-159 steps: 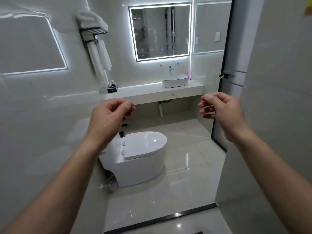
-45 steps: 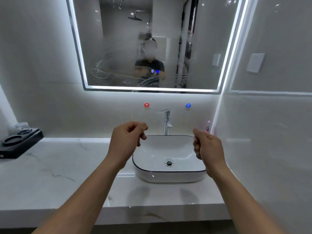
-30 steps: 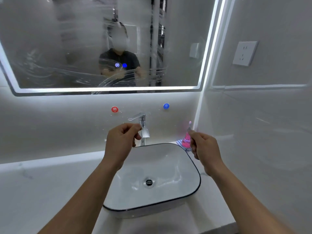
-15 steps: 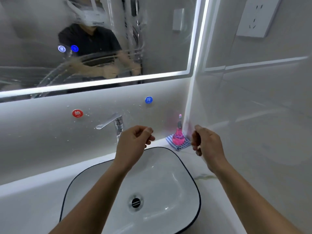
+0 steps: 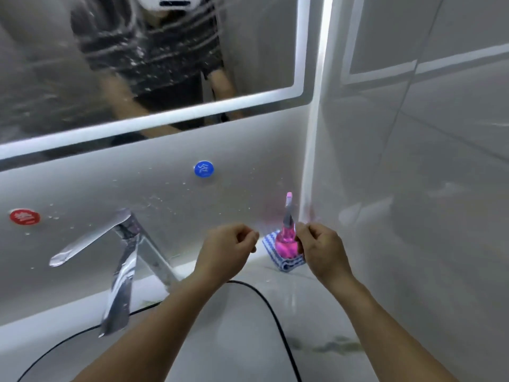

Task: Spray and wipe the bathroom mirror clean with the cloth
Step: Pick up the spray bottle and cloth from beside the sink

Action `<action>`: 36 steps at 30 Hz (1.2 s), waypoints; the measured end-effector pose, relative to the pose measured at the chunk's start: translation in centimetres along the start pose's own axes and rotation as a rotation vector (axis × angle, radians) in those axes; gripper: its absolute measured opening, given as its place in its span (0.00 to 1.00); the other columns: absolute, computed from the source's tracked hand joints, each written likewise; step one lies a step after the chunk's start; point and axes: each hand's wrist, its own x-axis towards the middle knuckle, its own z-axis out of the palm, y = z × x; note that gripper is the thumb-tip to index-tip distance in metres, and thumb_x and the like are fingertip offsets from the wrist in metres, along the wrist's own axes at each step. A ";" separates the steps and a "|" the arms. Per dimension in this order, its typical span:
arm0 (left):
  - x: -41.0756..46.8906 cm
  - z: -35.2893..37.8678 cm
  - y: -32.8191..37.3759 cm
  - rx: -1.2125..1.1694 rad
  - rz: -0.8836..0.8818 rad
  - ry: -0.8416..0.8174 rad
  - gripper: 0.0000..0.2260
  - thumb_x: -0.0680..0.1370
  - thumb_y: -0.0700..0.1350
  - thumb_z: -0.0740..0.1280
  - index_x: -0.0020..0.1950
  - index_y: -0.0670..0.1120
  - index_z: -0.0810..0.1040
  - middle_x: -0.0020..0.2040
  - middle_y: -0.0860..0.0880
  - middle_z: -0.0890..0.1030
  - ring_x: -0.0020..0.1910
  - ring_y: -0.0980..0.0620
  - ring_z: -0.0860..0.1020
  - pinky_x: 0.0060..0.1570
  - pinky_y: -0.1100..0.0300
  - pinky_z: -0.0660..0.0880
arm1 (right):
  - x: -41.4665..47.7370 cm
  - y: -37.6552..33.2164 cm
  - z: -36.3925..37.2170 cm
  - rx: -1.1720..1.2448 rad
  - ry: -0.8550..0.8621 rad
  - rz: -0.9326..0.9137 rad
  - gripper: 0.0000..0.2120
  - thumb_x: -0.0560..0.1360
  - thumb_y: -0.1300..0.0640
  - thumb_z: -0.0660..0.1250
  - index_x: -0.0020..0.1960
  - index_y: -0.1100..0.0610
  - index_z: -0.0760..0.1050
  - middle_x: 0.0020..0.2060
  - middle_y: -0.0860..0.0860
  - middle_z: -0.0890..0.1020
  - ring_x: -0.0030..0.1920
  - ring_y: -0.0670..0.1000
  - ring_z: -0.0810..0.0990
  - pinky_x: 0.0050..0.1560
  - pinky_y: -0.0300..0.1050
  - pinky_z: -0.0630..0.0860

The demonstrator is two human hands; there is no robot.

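Note:
The lit-edged mirror (image 5: 261,45) fills the upper left, its glass streaked and smeared. A pink spray bottle (image 5: 286,241) stands in the counter's back right corner on a folded blue-and-white striped cloth (image 5: 286,264). My right hand (image 5: 322,249) hovers right beside the bottle, fingers curled, holding nothing; whether it touches the bottle I cannot tell. My left hand (image 5: 225,252) is a little left of the cloth, fingers loosely curled and empty.
A chrome faucet (image 5: 121,260) stands at the left behind the white black-rimmed basin (image 5: 270,307). Red (image 5: 24,217) and blue (image 5: 203,169) round stickers sit on the back wall. The tiled side wall (image 5: 413,188) closes off the right.
The view has closed in on the back right corner of the counter. Both hands have moved forward, and the right one is now next to the pink bottle.

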 end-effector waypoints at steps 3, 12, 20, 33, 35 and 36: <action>4.0 4.0 -1.6 0.136 -0.006 -0.062 0.12 0.77 0.48 0.62 0.40 0.45 0.81 0.37 0.49 0.84 0.37 0.48 0.80 0.40 0.57 0.74 | 3.1 3.1 1.4 -0.211 -0.047 -0.006 0.19 0.76 0.49 0.57 0.31 0.59 0.70 0.26 0.51 0.72 0.32 0.54 0.71 0.33 0.46 0.65; 12.1 15.0 -8.6 0.412 -0.329 -0.505 0.13 0.79 0.43 0.59 0.62 0.42 0.75 0.60 0.42 0.78 0.57 0.44 0.78 0.52 0.56 0.76 | 10.3 9.9 7.3 -0.404 -0.072 0.207 0.40 0.69 0.43 0.66 0.73 0.57 0.54 0.71 0.55 0.66 0.70 0.57 0.66 0.64 0.49 0.65; 14.9 18.7 -9.3 -0.286 -0.780 -0.224 0.10 0.77 0.42 0.63 0.43 0.36 0.77 0.38 0.37 0.78 0.39 0.42 0.80 0.42 0.53 0.79 | 12.7 11.6 8.6 -0.197 -0.068 0.125 0.41 0.68 0.51 0.68 0.74 0.40 0.48 0.60 0.52 0.79 0.58 0.54 0.79 0.56 0.49 0.75; 10.4 11.8 -4.9 -1.041 -0.779 -0.013 0.10 0.77 0.40 0.58 0.41 0.39 0.76 0.26 0.46 0.82 0.33 0.45 0.78 0.34 0.60 0.74 | 8.3 7.1 5.9 -0.130 -0.063 -0.191 0.29 0.63 0.51 0.64 0.64 0.49 0.66 0.62 0.48 0.72 0.59 0.51 0.75 0.50 0.40 0.71; 9.6 9.6 -4.7 -1.175 -0.754 0.006 0.13 0.74 0.43 0.61 0.52 0.35 0.78 0.41 0.39 0.85 0.40 0.41 0.80 0.39 0.56 0.77 | 6.8 4.4 6.1 0.031 -0.161 -0.206 0.28 0.61 0.53 0.61 0.61 0.40 0.66 0.59 0.45 0.76 0.55 0.45 0.77 0.51 0.38 0.74; 9.2 8.4 -4.5 -1.231 -0.743 0.012 0.18 0.72 0.43 0.64 0.58 0.35 0.77 0.49 0.37 0.83 0.42 0.41 0.81 0.40 0.55 0.79 | 6.0 2.9 6.3 0.111 -0.192 -0.225 0.27 0.62 0.55 0.61 0.59 0.37 0.66 0.54 0.43 0.78 0.51 0.42 0.79 0.48 0.37 0.75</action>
